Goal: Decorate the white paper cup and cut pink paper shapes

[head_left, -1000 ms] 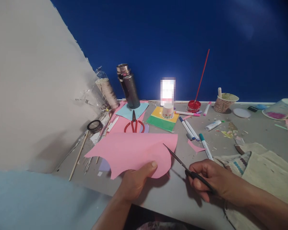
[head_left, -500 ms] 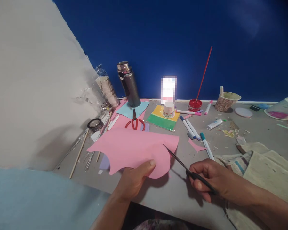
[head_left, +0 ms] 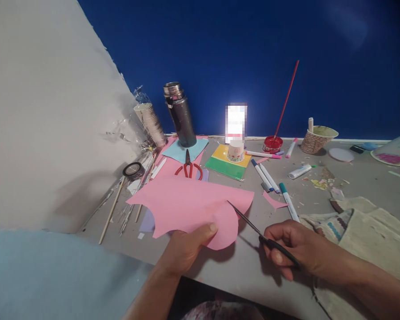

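Note:
A pink paper sheet (head_left: 183,202) with curved cut edges is held above the table, its rounded lobe toward me. My left hand (head_left: 190,249) pinches it near the bottom edge, thumb on top and the other fingers hidden underneath. Black-handled scissors (head_left: 266,240) are gripped in my right hand (head_left: 293,249), fingers through the handles. Their blades look nearly closed, and the tip meets the paper at the inner end of the cut beside the lobe. A small pink offcut (head_left: 272,202) lies just right of the sheet.
Behind the paper are red-handled pliers (head_left: 188,169), a dark flask (head_left: 182,120), stacked cups (head_left: 150,124) and a decorated cup (head_left: 236,152). Black tape (head_left: 133,170) and wooden sticks lie left. Several markers (head_left: 289,202), a patterned cup (head_left: 318,140) and a beige cloth (head_left: 373,240) are on the right.
The right flap of the pink paper has shifted slightly right and down, apart from the rounded lobe. The view has moved a little. Both hands keep their holds.

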`<move>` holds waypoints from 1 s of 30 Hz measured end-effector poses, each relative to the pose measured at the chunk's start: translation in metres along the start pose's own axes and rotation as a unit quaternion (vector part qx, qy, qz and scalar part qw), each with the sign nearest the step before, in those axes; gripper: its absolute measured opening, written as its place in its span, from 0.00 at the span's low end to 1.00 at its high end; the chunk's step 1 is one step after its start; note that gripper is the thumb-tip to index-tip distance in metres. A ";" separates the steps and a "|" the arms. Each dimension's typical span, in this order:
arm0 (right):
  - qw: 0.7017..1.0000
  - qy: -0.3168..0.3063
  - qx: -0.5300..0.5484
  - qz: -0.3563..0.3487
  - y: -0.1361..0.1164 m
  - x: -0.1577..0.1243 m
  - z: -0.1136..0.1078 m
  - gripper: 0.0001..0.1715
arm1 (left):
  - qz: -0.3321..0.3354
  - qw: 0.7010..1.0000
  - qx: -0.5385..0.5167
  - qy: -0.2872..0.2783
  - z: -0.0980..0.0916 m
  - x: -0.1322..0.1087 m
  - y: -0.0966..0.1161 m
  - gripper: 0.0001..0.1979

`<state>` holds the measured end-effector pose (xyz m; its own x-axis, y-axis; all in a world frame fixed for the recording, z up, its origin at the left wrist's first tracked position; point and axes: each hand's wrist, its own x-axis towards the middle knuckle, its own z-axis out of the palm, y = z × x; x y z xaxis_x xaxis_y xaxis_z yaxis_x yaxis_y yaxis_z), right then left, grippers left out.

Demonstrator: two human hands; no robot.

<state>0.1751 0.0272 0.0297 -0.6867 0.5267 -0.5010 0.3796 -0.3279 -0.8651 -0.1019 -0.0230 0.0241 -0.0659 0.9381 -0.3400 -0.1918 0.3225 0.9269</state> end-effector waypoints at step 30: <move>0.999 0.002 -0.020 0.024 -0.003 -0.004 0.001 0.31 | 0.006 0.998 -0.048 -0.034 0.002 -0.005 0.013 0.31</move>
<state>0.1761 0.0254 0.0347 -0.6642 0.5140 -0.5428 0.4375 -0.3215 -0.8398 -0.1022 -0.0234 0.0378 -0.0020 0.9493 -0.3143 -0.2847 0.3008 0.9102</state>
